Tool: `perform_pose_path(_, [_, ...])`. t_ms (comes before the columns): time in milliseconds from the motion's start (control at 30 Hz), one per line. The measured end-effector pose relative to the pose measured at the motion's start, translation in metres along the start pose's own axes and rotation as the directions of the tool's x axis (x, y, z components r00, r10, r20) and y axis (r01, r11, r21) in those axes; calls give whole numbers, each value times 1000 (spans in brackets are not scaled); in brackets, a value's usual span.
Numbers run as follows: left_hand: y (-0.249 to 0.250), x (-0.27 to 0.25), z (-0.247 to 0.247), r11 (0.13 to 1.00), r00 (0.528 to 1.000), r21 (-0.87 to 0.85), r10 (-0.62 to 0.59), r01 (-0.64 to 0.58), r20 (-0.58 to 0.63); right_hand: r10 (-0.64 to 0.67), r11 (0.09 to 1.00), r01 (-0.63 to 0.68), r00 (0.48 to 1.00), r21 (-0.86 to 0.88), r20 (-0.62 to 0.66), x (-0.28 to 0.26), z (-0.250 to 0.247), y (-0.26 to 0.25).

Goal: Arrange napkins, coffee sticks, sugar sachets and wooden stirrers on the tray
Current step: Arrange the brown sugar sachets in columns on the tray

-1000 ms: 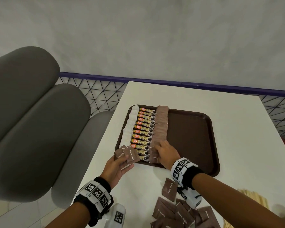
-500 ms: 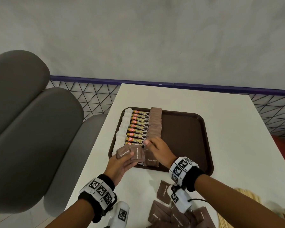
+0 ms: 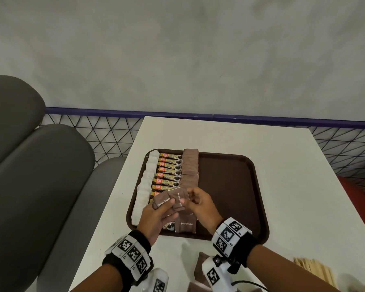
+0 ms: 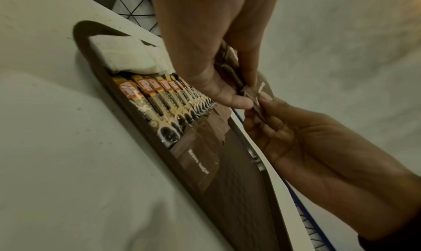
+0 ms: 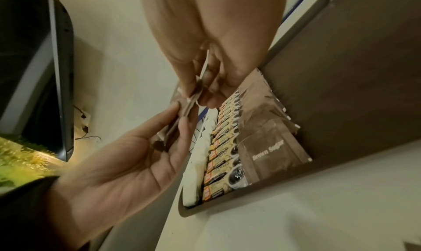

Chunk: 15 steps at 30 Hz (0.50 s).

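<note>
Tray (image 3: pixel 230 186) holds napkins (image 3: pixel 144 186), coffee sticks (image 3: pixel 169 171), most sugar sachets (image 3: pixel 190 169); left hand (image 3: pixel 154 218) grips two sachets (image 3: pixel 167 200), right hand (image 3: pixel 200 204) pinches one; stirrers (image 3: pixel 316 270) off-tray, unplaced.

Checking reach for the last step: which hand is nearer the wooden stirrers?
Right. The right hand is over the tray, on the side of the wooden stirrers at the table's near right edge; the left hand is farther left.

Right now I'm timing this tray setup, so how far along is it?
Done: napkins and coffee sticks sit in rows on the tray. In hand: the sugar sachet row is nearly full; the left hand holds sachets, the right hand pinches one. Left: wooden stirrers lie on the table.
</note>
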<state>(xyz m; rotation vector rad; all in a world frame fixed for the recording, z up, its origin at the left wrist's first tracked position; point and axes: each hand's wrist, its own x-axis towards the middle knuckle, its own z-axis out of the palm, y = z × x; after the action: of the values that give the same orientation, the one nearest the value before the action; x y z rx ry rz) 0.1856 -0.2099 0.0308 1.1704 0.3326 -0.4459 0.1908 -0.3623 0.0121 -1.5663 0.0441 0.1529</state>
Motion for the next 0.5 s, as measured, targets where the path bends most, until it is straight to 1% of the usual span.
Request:
perform_pose_path(133, [6,16,11,1000,1000,-27,-11,12,24,-17,998,22,997,66,-70,8,-5,-3])
perform_pose_path(200, [8,23,13,995,998,-79,-50,53,37,-27,1000,28,985,5,-168,21,-15,-4])
perform_pose_path(233, [10,25,12,991,997,-112,-71,75,41,-21,999,12,968,-37,-250,32,-24,-4])
perform_pose_path(300, [12,29,7,983,995,-156,-89,96,46,1,994,-44,913,-96,-409,56,-46,-6])
perform_pose_path(367, [13,32,-2,980,994,-172,-94,101,47,5,983,-97,865,-156,-502,82,-70,-7])
perform_pose_path(433, [13,34,-13,979,995,-177,-99,102,29,8,961,-151,854,-232,-520,107,-91,-6])
perform_pose_path(500, [12,37,-22,979,994,-175,-105,104,8,11,941,-173,876,-292,-482,129,-103,-6])
